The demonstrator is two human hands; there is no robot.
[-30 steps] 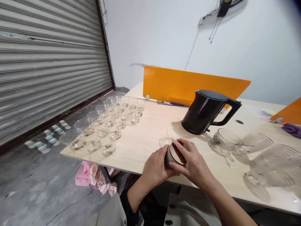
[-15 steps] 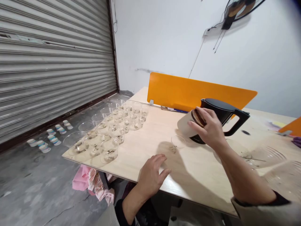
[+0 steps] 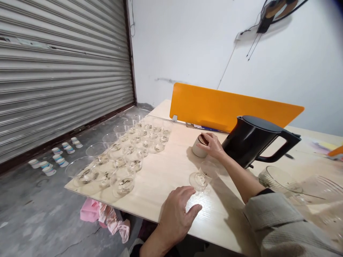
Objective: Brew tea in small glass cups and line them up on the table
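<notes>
The right hand [image 3: 211, 145] grips a small jar [image 3: 198, 149] by its top, beside the black kettle [image 3: 252, 139]. The left hand [image 3: 178, 215] is open and empty. A low right arm [image 3: 241, 175] could bump the clear cup [image 3: 200, 180] between the hands.

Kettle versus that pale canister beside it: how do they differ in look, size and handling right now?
The kettle is glossy black; the canister is pale with a brown top.
The kettle is clearly bigger than the canister.
The kettle has a large side handle, while none shows on the canister.
The right hand grips the canister near its top; no hand holds the kettle.
Both look upright at the table.
</notes>
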